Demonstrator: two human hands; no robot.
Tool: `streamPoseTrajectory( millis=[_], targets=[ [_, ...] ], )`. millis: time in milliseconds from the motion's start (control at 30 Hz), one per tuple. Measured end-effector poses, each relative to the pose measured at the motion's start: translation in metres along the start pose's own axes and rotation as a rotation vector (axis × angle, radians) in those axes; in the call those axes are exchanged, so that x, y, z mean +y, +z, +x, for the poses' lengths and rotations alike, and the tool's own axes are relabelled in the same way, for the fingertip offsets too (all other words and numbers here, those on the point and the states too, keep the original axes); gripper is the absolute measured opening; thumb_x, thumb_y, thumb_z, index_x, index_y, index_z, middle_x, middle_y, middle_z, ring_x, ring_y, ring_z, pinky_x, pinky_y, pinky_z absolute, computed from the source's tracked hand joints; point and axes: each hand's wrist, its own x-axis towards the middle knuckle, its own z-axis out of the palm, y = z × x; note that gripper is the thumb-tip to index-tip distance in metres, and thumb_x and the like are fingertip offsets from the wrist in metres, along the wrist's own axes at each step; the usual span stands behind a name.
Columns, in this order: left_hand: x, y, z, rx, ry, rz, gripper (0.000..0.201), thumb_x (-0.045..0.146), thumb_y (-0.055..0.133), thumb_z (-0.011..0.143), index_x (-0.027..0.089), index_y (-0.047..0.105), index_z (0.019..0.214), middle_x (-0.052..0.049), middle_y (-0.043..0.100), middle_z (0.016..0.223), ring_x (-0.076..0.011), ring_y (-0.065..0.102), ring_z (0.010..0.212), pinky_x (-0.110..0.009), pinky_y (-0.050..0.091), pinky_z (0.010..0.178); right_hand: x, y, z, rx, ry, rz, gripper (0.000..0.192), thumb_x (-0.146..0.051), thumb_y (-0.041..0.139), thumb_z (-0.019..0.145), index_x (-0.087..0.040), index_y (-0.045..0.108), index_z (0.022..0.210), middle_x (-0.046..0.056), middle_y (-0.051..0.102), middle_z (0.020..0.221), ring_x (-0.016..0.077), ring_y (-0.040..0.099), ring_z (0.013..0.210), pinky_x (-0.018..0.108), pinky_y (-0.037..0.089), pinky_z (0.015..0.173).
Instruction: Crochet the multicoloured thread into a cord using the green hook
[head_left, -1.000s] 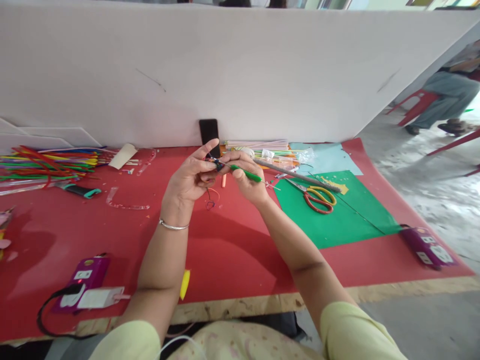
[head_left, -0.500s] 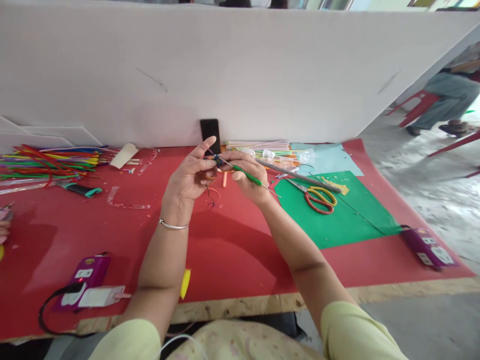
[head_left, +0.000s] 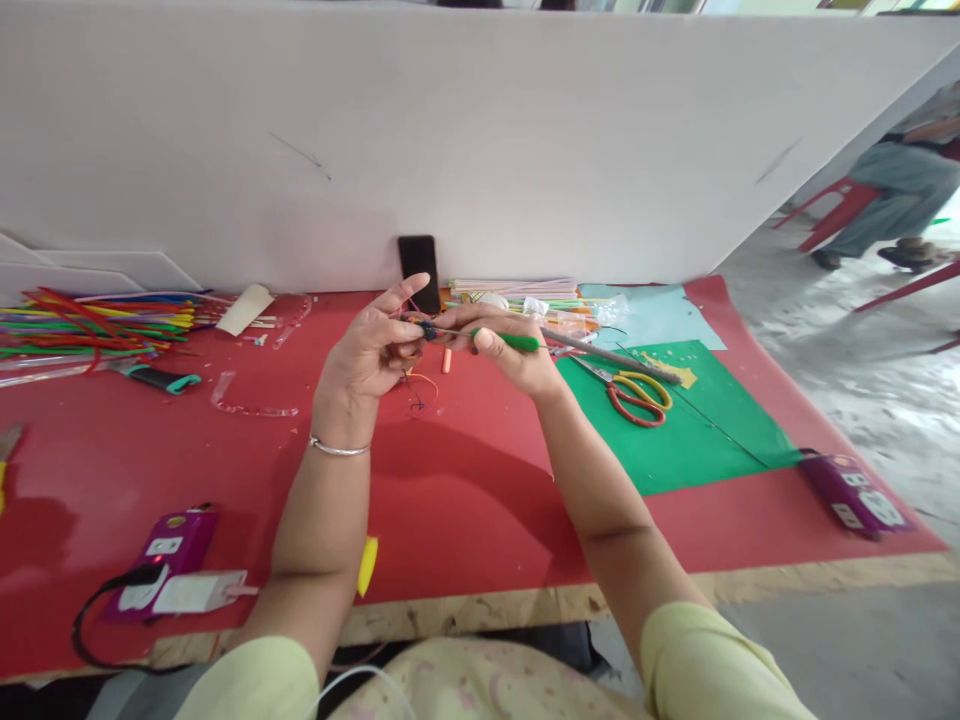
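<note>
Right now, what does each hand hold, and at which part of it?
The right hand grips a green-handled tool by its handle. The left hand pinches a small dark knot of threads at the tool's metal tip; loose thread ends hang below.

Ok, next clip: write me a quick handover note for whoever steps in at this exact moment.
Left hand: pinches a small dark knot with loose threads hanging below it.
Right hand: holds a green-handled hook, tip at the knot.
Both are raised over the red table.
Scissors lie on the green sheet, untouched.
Done: a small knot exists.
Left: cannot tell how much more.
</note>
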Motion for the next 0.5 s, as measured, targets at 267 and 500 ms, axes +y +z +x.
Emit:
streamPoseTrajectory(
  millis=[267, 500],
  targets=[
    [-0.023, 0.014, 0.006, 0.187, 0.304, 0.214, 0.082, 0.018, 0.104, 0.068, 0.030, 0.080, 0.145, 0.001, 0.083, 0.085, -0.0097, 0.059, 0.057, -0.023, 0.040, 0.050, 0.021, 0.021, 0.002, 0.126, 0.183, 0.231, 0.074, -0.092, 0.067, 0.098, -0.020, 0.083, 0.093, 0.009, 0.078, 0.117, 0.0137, 0.070, 0.082, 0.026, 0.064, 0.067],
    [-0.032, 0.021, 0.014, 0.265, 0.413, 0.219, 0.092, 0.022, 0.106, 0.066, 0.026, 0.075, 0.153, 0.000, 0.083, 0.085, -0.0127, 0.065, 0.064, -0.025, 0.045, 0.055, 0.013, 0.037, -0.002, 0.319, 0.134, 0.098, 0.070, -0.091, 0.064, 0.100, -0.024, 0.084, 0.101, 0.010, 0.074, 0.122, 0.0201, 0.078, 0.099, 0.035, 0.073, 0.083]
  ],
)
